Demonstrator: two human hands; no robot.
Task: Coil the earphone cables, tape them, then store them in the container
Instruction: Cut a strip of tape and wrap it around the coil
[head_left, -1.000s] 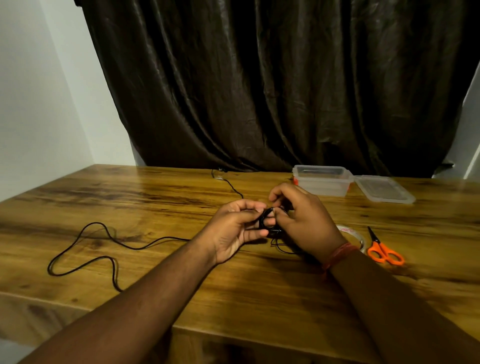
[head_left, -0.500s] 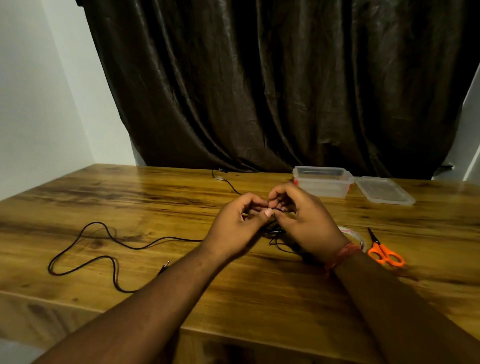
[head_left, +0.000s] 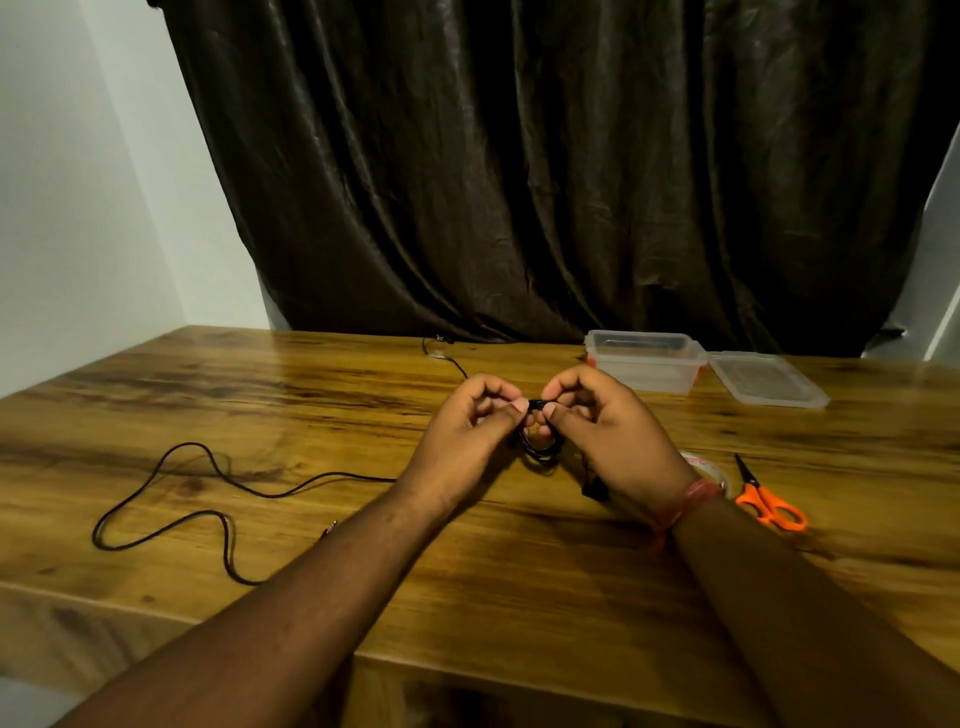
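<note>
Pinching the top of a small black earphone cable coil (head_left: 540, 441), the left hand (head_left: 467, 441) and right hand (head_left: 608, 436) meet thumb to thumb above the wooden table (head_left: 311, 395); remaining fingers are curled. The coil hangs as an upright loop below the thumbs. Uncoiled cable (head_left: 208, 499) trails from the left hand toward 9 o'clock, its long axis left to right, in loose curves. A clear plastic container (head_left: 641, 361) stands open at 1 o'clock, its flat lid (head_left: 766, 378) just beside it. A tape roll (head_left: 709, 467) and orange-handled scissors (head_left: 766, 499) lie at 3 o'clock.
</note>
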